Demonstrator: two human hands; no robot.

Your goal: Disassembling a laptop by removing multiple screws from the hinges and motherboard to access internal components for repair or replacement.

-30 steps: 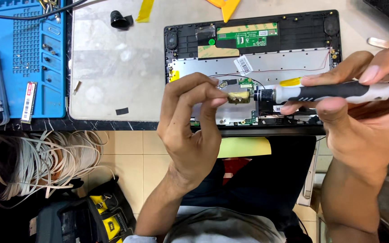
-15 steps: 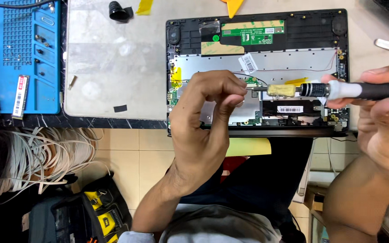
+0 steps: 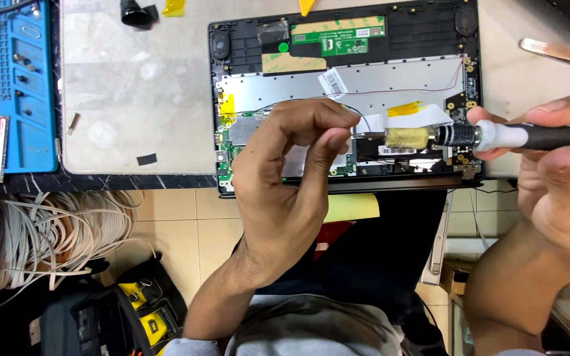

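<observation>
Left hand (image 3: 291, 178) is pinched at the fingertips right over the opened laptop (image 3: 344, 99), so whatever it's pinching is hidden. Right hand (image 3: 555, 171), partly cut off at the frame edge, grips an electric screwdriver (image 3: 470, 136) lying sideways, its tip tucked behind the left fingers. Laptop sits at the table's near edge, with bare mat (image 3: 133, 92) to its left.

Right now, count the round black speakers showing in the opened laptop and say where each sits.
2. One speaker sits at the laptop's upper left corner, the other speaker at its upper right corner. The hands cover part of the board, so more could be hidden.
</observation>
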